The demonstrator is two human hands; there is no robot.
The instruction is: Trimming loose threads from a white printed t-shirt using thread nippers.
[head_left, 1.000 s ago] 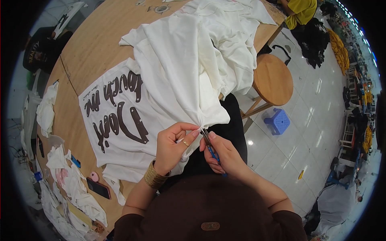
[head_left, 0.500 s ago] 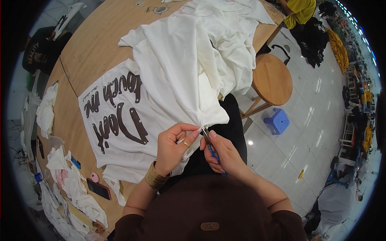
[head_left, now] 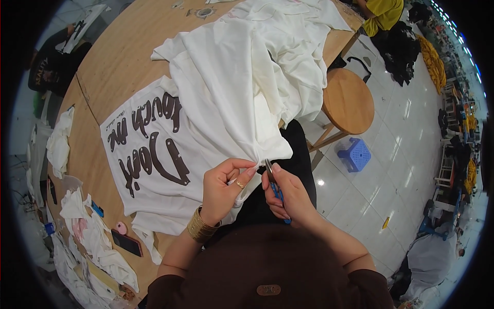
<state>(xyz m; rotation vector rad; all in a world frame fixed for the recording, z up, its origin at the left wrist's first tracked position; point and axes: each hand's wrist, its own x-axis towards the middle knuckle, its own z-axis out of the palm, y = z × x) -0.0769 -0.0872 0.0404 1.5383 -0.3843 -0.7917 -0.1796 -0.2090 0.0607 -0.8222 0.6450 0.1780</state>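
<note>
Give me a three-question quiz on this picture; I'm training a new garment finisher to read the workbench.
1. True or false: the left hand pinches the white T-shirt.
2. What does the right hand hold? A) blue-handled thread snips B) a phone C) a pen
3. Which seat stands to the right of the wooden table?

Key
1. True, at a bunched edge.
2. A
3. A round wooden stool.
</note>
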